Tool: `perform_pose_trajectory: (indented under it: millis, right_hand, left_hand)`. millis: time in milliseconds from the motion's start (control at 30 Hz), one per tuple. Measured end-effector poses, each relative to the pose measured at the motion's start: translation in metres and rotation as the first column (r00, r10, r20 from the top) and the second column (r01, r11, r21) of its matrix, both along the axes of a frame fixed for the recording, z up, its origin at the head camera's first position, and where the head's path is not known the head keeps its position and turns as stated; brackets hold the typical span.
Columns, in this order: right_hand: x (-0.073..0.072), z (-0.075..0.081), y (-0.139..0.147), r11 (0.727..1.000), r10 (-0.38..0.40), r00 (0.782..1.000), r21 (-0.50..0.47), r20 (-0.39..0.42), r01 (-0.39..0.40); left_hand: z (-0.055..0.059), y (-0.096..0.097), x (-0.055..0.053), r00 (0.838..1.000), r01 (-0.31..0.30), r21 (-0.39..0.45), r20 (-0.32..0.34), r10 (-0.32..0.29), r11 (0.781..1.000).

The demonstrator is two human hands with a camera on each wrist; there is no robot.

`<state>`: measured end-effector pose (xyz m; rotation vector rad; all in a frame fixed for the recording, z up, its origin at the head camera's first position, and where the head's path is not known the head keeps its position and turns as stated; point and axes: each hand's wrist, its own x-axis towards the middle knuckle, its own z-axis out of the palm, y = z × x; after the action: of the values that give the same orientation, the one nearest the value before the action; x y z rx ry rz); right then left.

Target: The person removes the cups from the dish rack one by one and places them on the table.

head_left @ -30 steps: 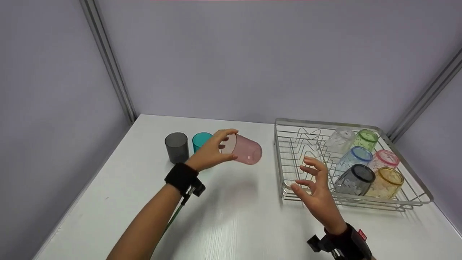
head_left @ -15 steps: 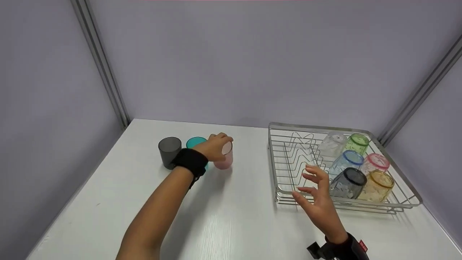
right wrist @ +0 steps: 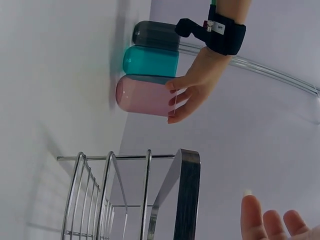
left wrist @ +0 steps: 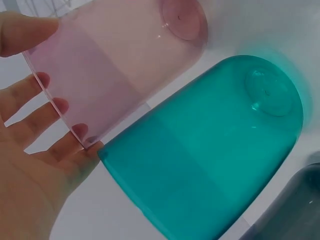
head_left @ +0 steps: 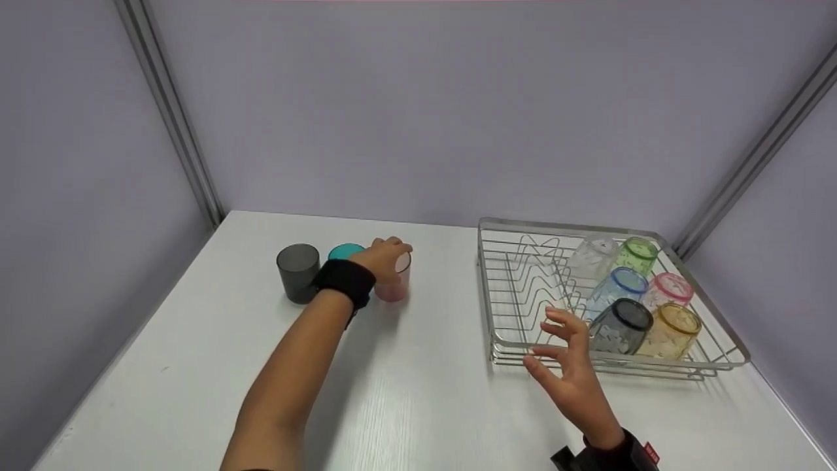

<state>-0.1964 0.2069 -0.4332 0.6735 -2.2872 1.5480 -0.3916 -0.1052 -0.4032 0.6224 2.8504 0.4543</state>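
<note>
My left hand (head_left: 384,260) holds a translucent pink cup (head_left: 392,291) at its rim, thumb on one side and fingers on the other. The cup stands upright on the white table. Close beside it is a teal cup (left wrist: 210,150), partly hidden behind the hand and wrist strap in the head view. A dark grey cup (head_left: 299,271) completes the row on the left. In the right wrist view the pink cup's base meets the tabletop. My right hand (head_left: 570,376) hovers by the rack's front left corner, fingers loosely bent and spread, with nothing in it.
A wire dish rack (head_left: 556,226) stands on the right of the table (head_left: 431,405). Several coloured glasses, among them a black glass (head_left: 621,327) and a yellow glass (head_left: 670,330), fill its right part. Grey wall panels enclose the back and sides.
The left hand has brought the pink cup from a tilted position in the air leftward and down to the table, upright beside the teal cup. The right hand has stayed nearly still.
</note>
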Motion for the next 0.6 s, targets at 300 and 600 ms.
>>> perform_pose_trajectory:
  millis: [300,600]
  right_hand:
    - [0.013,0.000,-0.010,0.997,-0.051,0.997,0.068,0.060,0.047]
    - [0.015,-0.009,-0.010,0.997,-0.050,0.990,0.071,0.134,0.041]
  left_hand:
    - [-0.003,0.002,-0.003,1.000,0.021,-0.018,0.006,-0.021,1.000]
    - [-0.004,0.005,-0.013,0.999,0.038,-0.085,0.017,-0.036,0.996]
